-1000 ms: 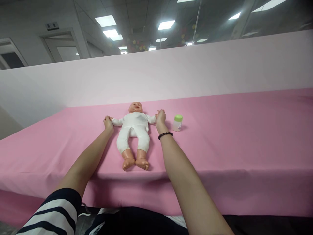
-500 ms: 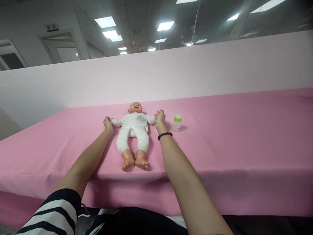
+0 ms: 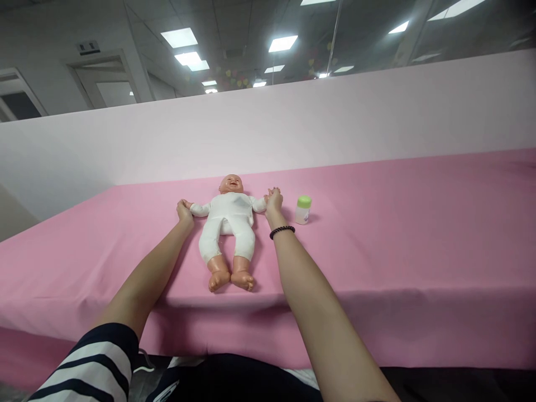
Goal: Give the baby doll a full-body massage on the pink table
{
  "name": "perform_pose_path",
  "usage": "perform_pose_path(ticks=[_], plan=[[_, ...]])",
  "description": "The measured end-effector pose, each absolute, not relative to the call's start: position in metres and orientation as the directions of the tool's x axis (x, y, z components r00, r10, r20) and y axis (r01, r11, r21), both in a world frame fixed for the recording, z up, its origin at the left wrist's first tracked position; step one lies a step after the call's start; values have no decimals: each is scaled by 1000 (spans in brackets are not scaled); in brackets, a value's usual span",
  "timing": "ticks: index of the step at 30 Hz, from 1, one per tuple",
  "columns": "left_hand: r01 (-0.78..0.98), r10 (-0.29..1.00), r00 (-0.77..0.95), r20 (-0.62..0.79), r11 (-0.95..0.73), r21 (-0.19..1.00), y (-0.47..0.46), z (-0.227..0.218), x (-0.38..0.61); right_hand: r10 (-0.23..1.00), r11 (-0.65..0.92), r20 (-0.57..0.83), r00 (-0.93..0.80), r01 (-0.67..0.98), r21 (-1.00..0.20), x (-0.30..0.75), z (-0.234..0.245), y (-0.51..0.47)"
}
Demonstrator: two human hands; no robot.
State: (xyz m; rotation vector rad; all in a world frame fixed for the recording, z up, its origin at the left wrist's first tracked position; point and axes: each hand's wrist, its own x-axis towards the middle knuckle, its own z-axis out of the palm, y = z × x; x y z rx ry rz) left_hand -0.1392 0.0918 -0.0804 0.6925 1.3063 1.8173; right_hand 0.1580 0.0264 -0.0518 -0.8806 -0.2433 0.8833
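Observation:
A baby doll point(image 3: 228, 223) in a white suit lies on its back on the pink table point(image 3: 397, 223), head away from me, bare feet toward the near edge. Its arms are spread out to both sides. My left hand point(image 3: 184, 212) grips the doll's hand on the left side. My right hand point(image 3: 274, 202), with a dark bead bracelet on the wrist, grips the doll's other hand. A small bottle with a green cap point(image 3: 304, 209) stands upright just right of my right hand, apart from it.
A pale pink backdrop point(image 3: 335, 123) rises behind the table. The table's front edge point(image 3: 377, 293) runs across near my body. Ceiling lights and a doorway show above the backdrop.

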Motion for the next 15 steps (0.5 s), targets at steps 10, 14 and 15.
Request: perform_pose_path(ticks=[10, 14, 15], plan=[[-247, 849, -528, 25, -182, 952, 92, -81, -139, 765, 339, -121, 633, -555, -760, 154, -51, 22], [-250, 849, -527, 38, -198, 948, 94, -84, -141, 757, 325, -126, 641, -537, -779, 155, -53, 25], [-266, 860, -508, 46, -207, 942, 96, -85, -142, 756, 323, -129, 641, -538, -778, 155, -53, 25]])
